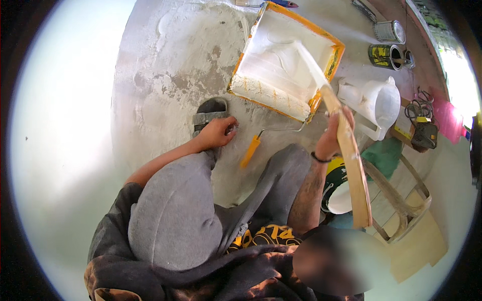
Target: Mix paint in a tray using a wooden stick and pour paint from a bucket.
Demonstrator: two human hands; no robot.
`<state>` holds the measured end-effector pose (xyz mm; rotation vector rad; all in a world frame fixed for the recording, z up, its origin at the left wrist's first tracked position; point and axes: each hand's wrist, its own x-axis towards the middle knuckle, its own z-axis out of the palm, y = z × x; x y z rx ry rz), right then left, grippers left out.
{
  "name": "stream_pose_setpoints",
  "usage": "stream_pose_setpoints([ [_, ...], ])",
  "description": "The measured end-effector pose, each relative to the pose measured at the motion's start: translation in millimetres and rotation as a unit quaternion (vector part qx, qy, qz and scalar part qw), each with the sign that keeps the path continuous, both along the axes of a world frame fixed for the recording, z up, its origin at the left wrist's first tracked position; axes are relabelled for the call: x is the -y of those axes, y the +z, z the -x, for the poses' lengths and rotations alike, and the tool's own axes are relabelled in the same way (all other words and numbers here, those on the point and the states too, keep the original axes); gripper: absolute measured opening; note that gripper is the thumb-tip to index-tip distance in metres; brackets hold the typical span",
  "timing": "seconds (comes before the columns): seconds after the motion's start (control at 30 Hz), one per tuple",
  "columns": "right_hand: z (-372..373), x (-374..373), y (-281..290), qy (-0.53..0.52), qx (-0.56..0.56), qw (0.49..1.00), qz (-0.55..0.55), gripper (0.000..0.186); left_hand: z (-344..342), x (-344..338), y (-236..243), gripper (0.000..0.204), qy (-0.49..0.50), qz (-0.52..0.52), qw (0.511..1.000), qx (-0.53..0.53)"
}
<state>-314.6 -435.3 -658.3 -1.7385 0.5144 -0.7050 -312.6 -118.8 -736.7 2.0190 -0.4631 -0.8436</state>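
My right hand (332, 134) is closed around a long wooden stick (351, 165). White paint coats the stick's far end, which reaches into the tray. The paint tray (291, 14) is square with an orange, paint-smeared rim, and white paint covers its inside. Along its near side lies a paint roller (271, 98) loaded with white; its wire arm bends out over the rim to a yellow handle (250, 151) on the floor. Beside my sandal (211, 111), my left hand (217, 133) has its fingers curled in; whether anything is inside them is hidden.
Right of the tray is a white plastic pitcher (384, 103) lying tilted. Paint cans (385, 56) stand beyond it. A bucket (329, 193) and a wooden frame (396, 203) are near my right arm. A brush (281, 3) lies past the tray. Worn concrete (170, 65) surrounds it.
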Motion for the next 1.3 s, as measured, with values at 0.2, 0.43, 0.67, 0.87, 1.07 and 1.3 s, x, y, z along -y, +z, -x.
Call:
stream_pose_setpoints([
  [0.2, -11, -36, -8, 0.161, -0.024, 0.978, 0.126, 0.040, 6, -9, -2, 0.022, 0.019, -0.006, 0.999, -0.045],
  [0.43, -18, -21, 0, 0.027, -0.060, 0.998, -0.008, 0.038, 1, 1, 4, 0.022, 0.007, -0.007, 1.000, -0.005],
  [0.67, 24, -21, -3, 0.074, 0.038, 0.996, 0.011, 0.035, 1, 3, -1, 0.023, 0.006, -0.007, 1.000, -0.014],
  [0.87, -11, -43, -13, 0.078, -0.033, 0.995, 0.060, 0.038, 4, 2, 1, 0.024, -0.007, -0.028, 0.999, -0.029],
  [1.07, 28, -10, -7, 0.052, -0.003, 0.998, 0.026, 0.037, -3, 5, 3, 0.023, 0.011, -0.012, 1.000, -0.024],
  [1.3, 2, -47, -24, 0.102, -0.012, 0.992, 0.076, 0.039, 6, -6, -6, 0.023, 0.004, -0.017, 0.999, -0.028],
])
